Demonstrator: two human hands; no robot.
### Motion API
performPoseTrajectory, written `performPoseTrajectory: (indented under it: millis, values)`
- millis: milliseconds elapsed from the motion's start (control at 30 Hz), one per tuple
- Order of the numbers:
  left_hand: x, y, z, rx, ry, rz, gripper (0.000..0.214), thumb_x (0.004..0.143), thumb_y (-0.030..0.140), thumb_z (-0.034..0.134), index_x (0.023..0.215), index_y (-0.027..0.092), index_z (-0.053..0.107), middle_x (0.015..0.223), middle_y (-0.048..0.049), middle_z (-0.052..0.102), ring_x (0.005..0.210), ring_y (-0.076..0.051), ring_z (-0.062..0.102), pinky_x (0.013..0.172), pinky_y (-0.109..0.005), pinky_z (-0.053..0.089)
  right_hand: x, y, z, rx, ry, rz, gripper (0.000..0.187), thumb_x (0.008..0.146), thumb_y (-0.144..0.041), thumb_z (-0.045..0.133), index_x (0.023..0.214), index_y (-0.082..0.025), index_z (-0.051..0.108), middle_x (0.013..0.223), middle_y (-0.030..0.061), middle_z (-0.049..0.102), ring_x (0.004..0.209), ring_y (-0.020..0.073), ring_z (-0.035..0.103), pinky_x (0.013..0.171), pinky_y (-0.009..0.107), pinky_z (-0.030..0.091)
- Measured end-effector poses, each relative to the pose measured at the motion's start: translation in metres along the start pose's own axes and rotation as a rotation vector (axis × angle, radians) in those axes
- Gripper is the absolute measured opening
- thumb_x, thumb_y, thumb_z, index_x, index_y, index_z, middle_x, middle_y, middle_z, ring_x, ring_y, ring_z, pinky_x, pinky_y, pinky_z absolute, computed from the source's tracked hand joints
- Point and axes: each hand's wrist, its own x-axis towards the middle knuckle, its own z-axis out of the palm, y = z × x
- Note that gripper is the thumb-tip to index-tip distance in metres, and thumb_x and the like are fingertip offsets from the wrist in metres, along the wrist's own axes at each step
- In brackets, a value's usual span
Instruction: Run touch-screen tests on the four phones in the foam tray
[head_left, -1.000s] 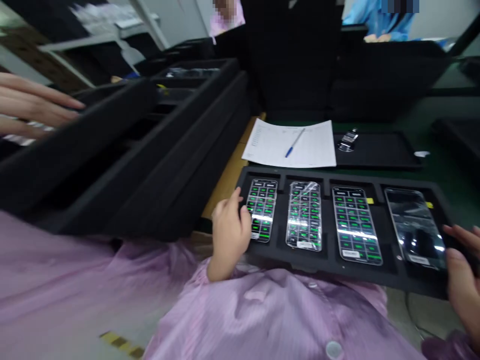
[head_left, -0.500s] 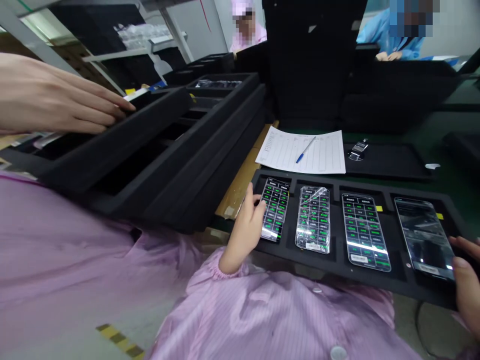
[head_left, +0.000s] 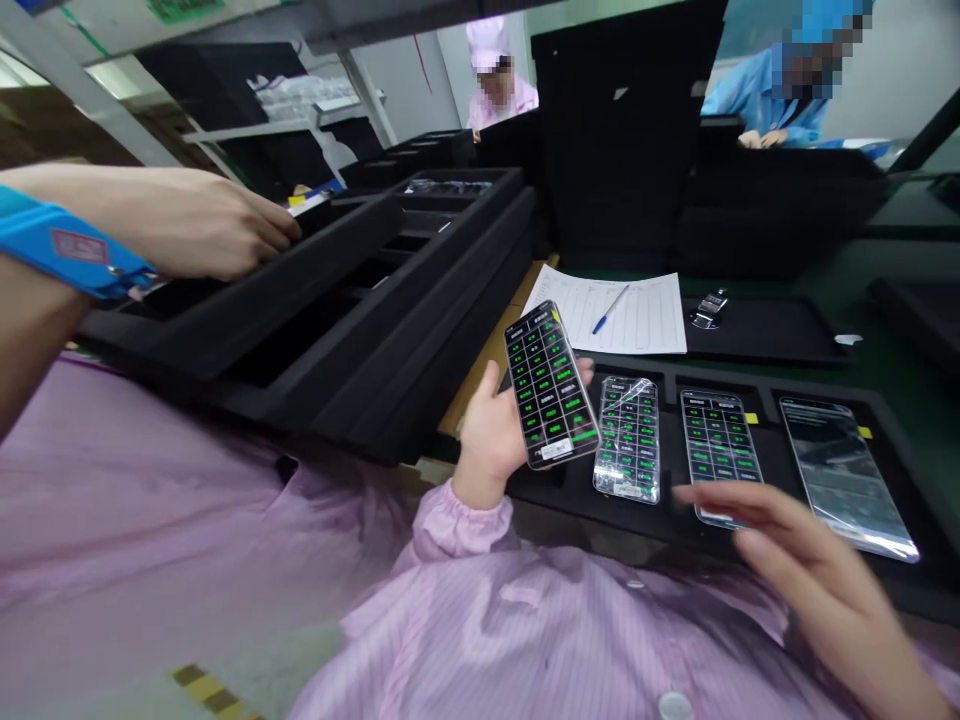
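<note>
My left hand (head_left: 487, 435) is closed on a phone (head_left: 551, 385) with a lit screen of green tiles, held tilted above the left end of a black foam tray (head_left: 667, 368). Three more phones lie in the tray's slots: one under loose film (head_left: 628, 440), one with green tiles (head_left: 718, 455) and one with a dark screen (head_left: 844, 475). My right hand (head_left: 810, 570) hovers over the tray's front edge with its fingers spread and nothing in it, close to the third phone.
A stack of black foam trays (head_left: 360, 300) fills the left. Another person's hand (head_left: 210, 225) with a blue wrist strap rests on its top tray. Behind the phone tray lie a printed sheet (head_left: 645, 320), a blue pen (head_left: 609, 308) and a black mat (head_left: 757, 330).
My left hand has lifted the leftmost phone out of its slot. My right hand has let go of the tray's right end and moved left over the front edge.
</note>
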Motion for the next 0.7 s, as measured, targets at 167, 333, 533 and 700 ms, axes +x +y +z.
performPoseTrajectory:
  millis: [167, 333, 533, 700]
  values:
    - [0.005, -0.018, 0.043, -0.243, -0.115, -0.009, 0.076, 0.098, 0.065, 0.010, 0.135, 0.016, 0.054, 0.137, -0.0130, 0.063, 0.133, -0.029, 0.055, 0.109, -0.047, 0.043, 0.040, -0.024, 0.062, 0.764, -0.285, 0.189, 0.026, 0.096, -0.042, 0.060, 0.112, -0.022, 0.057, 0.101, 0.0079, 0.075, 0.085, 0.0183, 0.074, 0.077, 0.033, 0.063]
    - [-0.003, -0.025, 0.062, -0.385, -0.065, 0.032, 0.083, 0.095, 0.072, 0.012, 0.133, 0.013, 0.056, 0.118, -0.0146, 0.071, 0.122, -0.031, 0.062, 0.107, -0.048, 0.044, 0.044, -0.022, 0.081, 0.801, -0.186, 0.350, 0.032, 0.089, -0.048, 0.068, 0.085, -0.018, 0.057, 0.076, 0.0062, 0.072, 0.056, 0.0125, 0.063, 0.046, 0.021, 0.045]
    - [-0.004, -0.016, 0.053, -0.393, 0.144, 0.171, 0.083, 0.096, 0.071, 0.011, 0.132, 0.013, 0.058, 0.107, -0.0142, 0.074, 0.111, -0.031, 0.068, 0.102, -0.047, 0.049, 0.038, -0.023, 0.077, 0.790, -0.165, 0.421, 0.040, 0.086, -0.052, 0.071, 0.072, -0.018, 0.054, 0.054, -0.0017, 0.059, 0.043, 0.0065, 0.045, 0.043, 0.018, 0.034]
    - [0.009, 0.009, 0.003, -0.201, 0.292, 0.035, 0.077, 0.098, 0.067, 0.015, 0.138, 0.015, 0.054, 0.102, -0.0139, 0.075, 0.101, -0.033, 0.072, 0.093, -0.054, 0.053, 0.028, 0.000, 0.052, 0.603, 0.075, 0.324, 0.030, 0.091, -0.044, 0.068, 0.077, -0.019, 0.059, 0.062, -0.0005, 0.062, 0.050, 0.0075, 0.052, 0.046, 0.016, 0.038]
